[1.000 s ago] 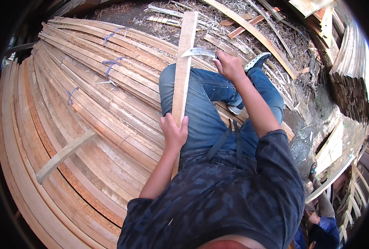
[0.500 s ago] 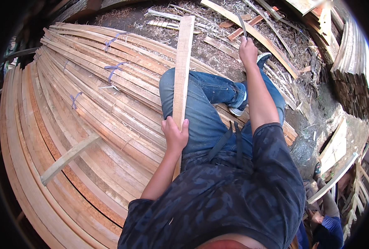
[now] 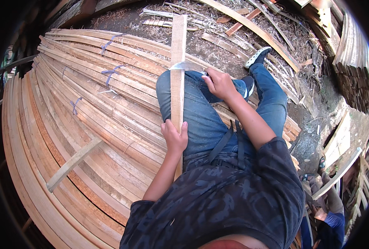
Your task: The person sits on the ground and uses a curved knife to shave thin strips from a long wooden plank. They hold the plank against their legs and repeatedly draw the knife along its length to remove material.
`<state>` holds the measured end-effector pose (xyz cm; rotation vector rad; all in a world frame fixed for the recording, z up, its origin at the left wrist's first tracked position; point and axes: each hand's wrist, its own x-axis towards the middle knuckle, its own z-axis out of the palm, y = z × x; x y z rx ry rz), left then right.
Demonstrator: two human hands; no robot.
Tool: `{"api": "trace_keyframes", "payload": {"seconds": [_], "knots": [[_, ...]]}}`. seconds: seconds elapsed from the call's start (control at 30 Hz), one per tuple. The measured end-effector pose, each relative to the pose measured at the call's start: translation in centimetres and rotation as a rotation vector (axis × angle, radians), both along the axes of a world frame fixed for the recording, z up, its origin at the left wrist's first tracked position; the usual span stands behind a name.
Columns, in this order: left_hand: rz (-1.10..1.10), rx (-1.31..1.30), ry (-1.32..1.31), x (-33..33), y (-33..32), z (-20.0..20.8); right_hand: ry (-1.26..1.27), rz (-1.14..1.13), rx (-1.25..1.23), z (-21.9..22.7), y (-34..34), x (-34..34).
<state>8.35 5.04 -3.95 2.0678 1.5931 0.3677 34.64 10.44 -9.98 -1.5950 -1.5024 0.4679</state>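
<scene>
My left hand (image 3: 175,135) is wrapped round the lower part of a wooden slat (image 3: 178,50), which lies along my left thigh and points away from me. In my right hand (image 3: 221,84) is a knife with a curved blade (image 3: 186,66), its handle mostly covered by my fingers. The blade lies across the slat, near my left knee, and reaches a little past its left edge. The slat's near end disappears beside my waist.
Long wooden strips (image 3: 89,79), some tied with purple bands (image 3: 112,72), spread to my left. A crossing stick (image 3: 74,164) rests on them. Offcuts (image 3: 251,29) and shavings litter the ground ahead. Stacked boards (image 3: 354,62) stand at right. A person's blue sleeve (image 3: 334,226) shows lower right.
My right hand has swung left and toward me, bringing the knife from over the ground onto the slat. My left hand keeps its grip. My right foot has shifted slightly.
</scene>
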Motion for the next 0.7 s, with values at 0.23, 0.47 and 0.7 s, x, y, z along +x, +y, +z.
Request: {"api": "trace_keyframes", "payload": {"seconds": [0.23, 0.47, 0.7], "knots": [[-0.006, -0.051, -0.002, 0.8, 0.6, 0.4, -0.079, -0.676, -0.383, -2.8, 6.3, 12.7], [0.012, -0.027, 0.009, 0.1, -0.1, 0.3, -0.184, 0.090, -0.030, 1.6, 1.8, 5.7], [0.019, -0.014, -0.032, 0.4, 0.3, 0.5, -0.335, 0.031, 0.041, -0.4, 4.6, 4.8]]}}
